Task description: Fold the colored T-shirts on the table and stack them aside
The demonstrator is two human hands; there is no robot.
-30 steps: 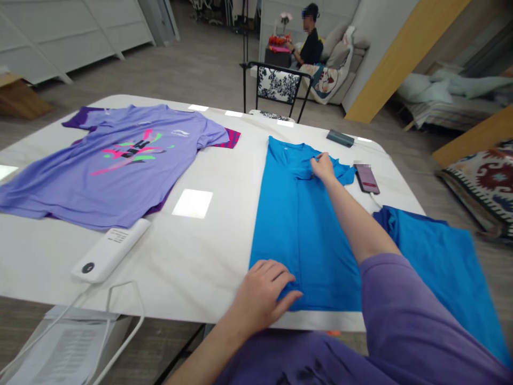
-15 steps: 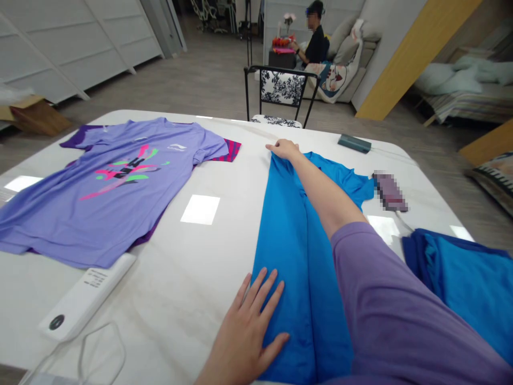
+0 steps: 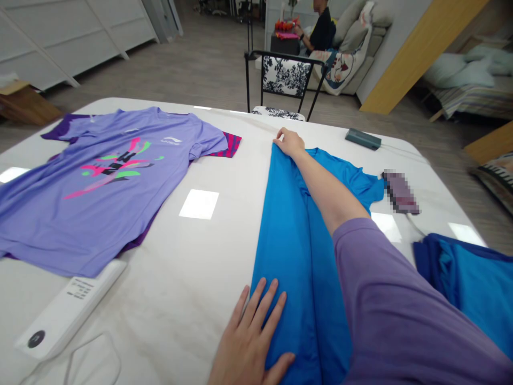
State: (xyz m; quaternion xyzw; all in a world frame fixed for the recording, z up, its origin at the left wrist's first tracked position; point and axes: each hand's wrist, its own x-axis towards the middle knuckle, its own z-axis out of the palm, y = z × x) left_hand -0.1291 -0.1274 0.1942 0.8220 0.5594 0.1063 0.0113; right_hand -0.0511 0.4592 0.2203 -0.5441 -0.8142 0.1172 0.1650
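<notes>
A blue T-shirt (image 3: pixel 282 224) lies on the white table (image 3: pixel 180 272), its left side folded inward lengthwise, with a sleeve spread at the right. My left hand (image 3: pixel 256 337) rests flat with fingers spread on its lower left edge, partly over the bare tabletop. At the far shoulder corner, my right hand (image 3: pixel 291 144) pinches the cloth between thumb and fingers. My right forearm and purple sleeve cover part of the shirt's right side. The shirt's bottom hem is out of frame.
Left on the table lies a lavender T-shirt (image 3: pixel 160 160) over a darker one, touching a white device with a cord (image 3: pixel 72 310). A phone (image 3: pixel 401 191), a dark green box (image 3: pixel 363 139) and folded blue clothing (image 3: pixel 476 278) are at right. Beyond stand a chair (image 3: pixel 286 77) and a seated person (image 3: pixel 320 29).
My right hand has moved left from the shirt's right sleeve area to its far left corner. My left hand has flattened, fingers spread, on the lower edge. The view has shifted.
</notes>
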